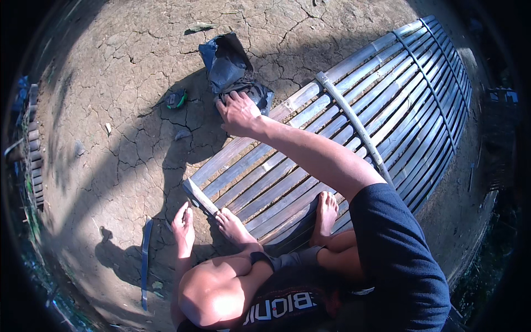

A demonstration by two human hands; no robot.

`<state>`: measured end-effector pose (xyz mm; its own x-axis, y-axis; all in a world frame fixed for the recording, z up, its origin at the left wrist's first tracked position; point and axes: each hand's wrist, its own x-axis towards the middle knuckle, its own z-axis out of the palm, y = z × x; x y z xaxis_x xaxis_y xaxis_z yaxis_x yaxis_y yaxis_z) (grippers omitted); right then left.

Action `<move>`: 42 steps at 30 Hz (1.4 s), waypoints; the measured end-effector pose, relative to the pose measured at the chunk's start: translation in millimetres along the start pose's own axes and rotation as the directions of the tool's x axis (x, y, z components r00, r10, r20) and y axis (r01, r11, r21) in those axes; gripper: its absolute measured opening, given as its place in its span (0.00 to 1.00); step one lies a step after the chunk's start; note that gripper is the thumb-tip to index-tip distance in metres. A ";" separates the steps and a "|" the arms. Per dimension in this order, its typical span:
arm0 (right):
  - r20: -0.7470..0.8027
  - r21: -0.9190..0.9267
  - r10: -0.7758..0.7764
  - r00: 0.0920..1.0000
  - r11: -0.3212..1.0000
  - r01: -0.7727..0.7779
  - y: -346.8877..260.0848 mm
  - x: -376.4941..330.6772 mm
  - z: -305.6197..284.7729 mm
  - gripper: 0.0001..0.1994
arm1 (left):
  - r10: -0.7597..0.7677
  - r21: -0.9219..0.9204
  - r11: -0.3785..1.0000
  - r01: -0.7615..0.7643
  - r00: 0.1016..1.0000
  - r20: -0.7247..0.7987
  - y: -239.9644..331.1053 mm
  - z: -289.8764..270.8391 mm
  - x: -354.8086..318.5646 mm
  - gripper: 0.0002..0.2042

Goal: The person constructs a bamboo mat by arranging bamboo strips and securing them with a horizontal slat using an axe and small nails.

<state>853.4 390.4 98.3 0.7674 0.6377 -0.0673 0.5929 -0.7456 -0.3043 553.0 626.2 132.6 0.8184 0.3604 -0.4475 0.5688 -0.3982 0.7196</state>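
Cracked, dry dirt lies all around in hard sun, with long shadows across it. Nearest, the person squats barefoot on a bamboo panel, a long mat of flat slats bound by crosspieces, which stretches away to the upper right. A long blade lies on the dirt at the lower left.

The left hand hangs low beside the knee, fingers loose and slightly spread, holding nothing, just by the panel's near end bar.

Farther out, the right arm reaches straight forward over the slats. The right hand is palm down, fingers bent onto a dark bag, a crumpled blue-black sack lying on the dirt at the panel's far edge; whether it grips the cloth or only presses it, I cannot tell. A small green tape measure lies just left of the bag.
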 end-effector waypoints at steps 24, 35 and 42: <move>0.202 0.897 0.771 0.604 0.103 -0.431 87.8 27.5 70.3 0.18 | 0.681 0.466 0.309 -0.829 0.535 0.500 253.1 189.5 384.2 0.09; 0.004 0.764 0.540 0.841 0.542 -0.351 50.9 35.8 23.3 0.13 | 0.687 0.230 0.704 -0.672 0.726 0.021 180.3 93.4 349.5 0.09; 0.042 0.742 0.412 0.910 0.598 -0.304 51.3 32.8 18.6 0.37 | 0.707 0.308 0.675 -0.670 0.708 -0.009 198.0 108.6 356.6 0.09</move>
<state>904.5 376.6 62.8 0.9324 0.2818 -0.2265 -0.0605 -0.4961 -0.8662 966.3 584.3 57.8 0.9803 -0.0191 0.1965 -0.1397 -0.7701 0.6224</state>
